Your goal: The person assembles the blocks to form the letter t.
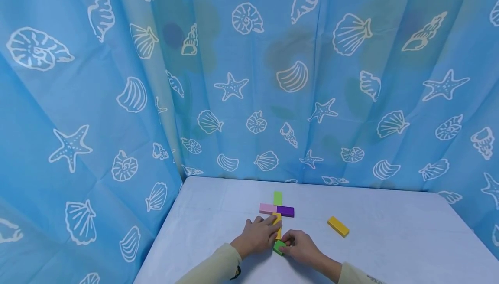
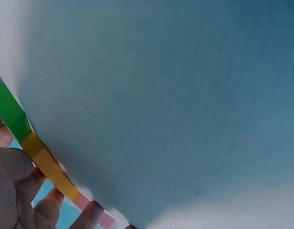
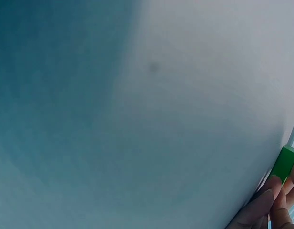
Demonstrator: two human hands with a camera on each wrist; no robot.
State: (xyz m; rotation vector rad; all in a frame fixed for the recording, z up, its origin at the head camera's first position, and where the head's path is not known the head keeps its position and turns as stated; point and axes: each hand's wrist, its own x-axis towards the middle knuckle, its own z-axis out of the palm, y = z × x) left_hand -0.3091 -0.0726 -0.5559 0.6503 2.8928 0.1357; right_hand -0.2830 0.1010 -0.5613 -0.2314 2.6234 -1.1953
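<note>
Coloured blocks lie joined in a cross-like figure on the white table. A light green block [image 1: 277, 198] is at the far end, with a pink block [image 1: 267, 208] and a purple block [image 1: 286, 211] side by side below it. From there a yellow block [image 1: 277, 233] runs toward me, partly covered by my left hand [image 1: 257, 236], whose fingers reach over it and hold it. At the near end, my right hand [image 1: 302, 246] pinches a green block [image 1: 278, 248] that meets the yellow one. The green block [image 3: 285, 163] also shows between fingertips in the right wrist view.
Another yellow block [image 1: 338, 226] lies apart on the right of the white table [image 1: 397, 240]. A blue curtain [image 1: 249, 102] with white shell and starfish prints hangs behind the table and along its left side.
</note>
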